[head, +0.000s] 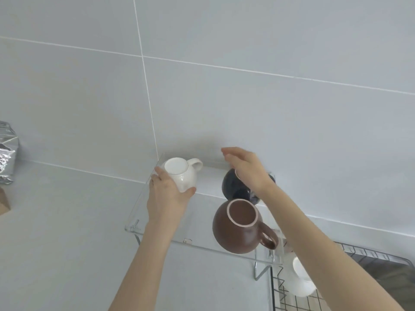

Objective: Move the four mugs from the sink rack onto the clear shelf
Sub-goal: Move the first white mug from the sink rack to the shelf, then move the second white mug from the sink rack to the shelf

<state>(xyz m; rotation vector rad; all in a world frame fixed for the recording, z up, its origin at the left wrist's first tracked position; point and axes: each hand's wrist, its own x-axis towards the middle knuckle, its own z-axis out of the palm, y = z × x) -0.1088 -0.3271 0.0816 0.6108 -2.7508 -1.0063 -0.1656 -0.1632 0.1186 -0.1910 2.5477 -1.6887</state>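
Observation:
A clear shelf [157,232] stands on the counter against the tiled wall. My left hand [167,194] grips a white mug [182,173], held upside down at the shelf's back left corner. My right hand [246,169] hovers with fingers apart over a dark blue mug [235,187] at the back right of the shelf; contact is unclear. A brown mug [238,227] stands upright at the shelf's front right, handle to the right. Another white mug [299,279] stays in the wire sink rack [278,295] at the lower right, partly behind my right forearm.
A crinkled silver foil bag [7,153] stands at the far left edge, with a brown paper item [4,203] below it. The grey counter [67,221] runs left of the shelf. The sink [393,270] lies under the rack.

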